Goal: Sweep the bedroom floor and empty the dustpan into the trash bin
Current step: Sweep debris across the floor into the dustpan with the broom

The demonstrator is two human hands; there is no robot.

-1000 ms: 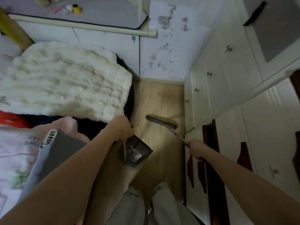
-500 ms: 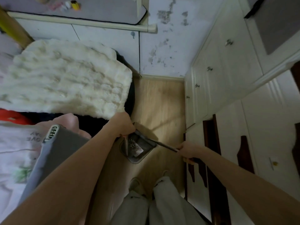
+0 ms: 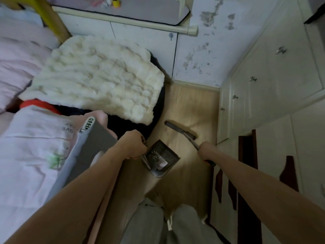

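You were partway through the sweeping stage, with the emptying not yet begun. Your left hand (image 3: pixel 134 145) was curled round the upright handle of the dustpan (image 3: pixel 161 158), holding the pan on the wooden floor (image 3: pixel 191 103) in the narrow strip between the bed and the white cabinets (image 3: pixel 263 81). The pan already held a small heap of debris and what looked like a scrap of paper, so at least some of the floor had been gathered. Your right hand (image 3: pixel 206 152) was clamped round the handle of the broom (image 3: pixel 181 130), whose dark head lay on the floor just beyond the pan's mouth, near it but not touching it.

By my reading, the stretch of floor between the broom head and the far wall looked fairly clean, though the dim light hid fine dust. How much of the bedroom remained unswept could not be told from here, since the fluffy cream blanket (image 3: pixel 102 80) and bedding covered most of the view. No trash bin was in view, so carrying the pan to it and tipping it out were still to do.
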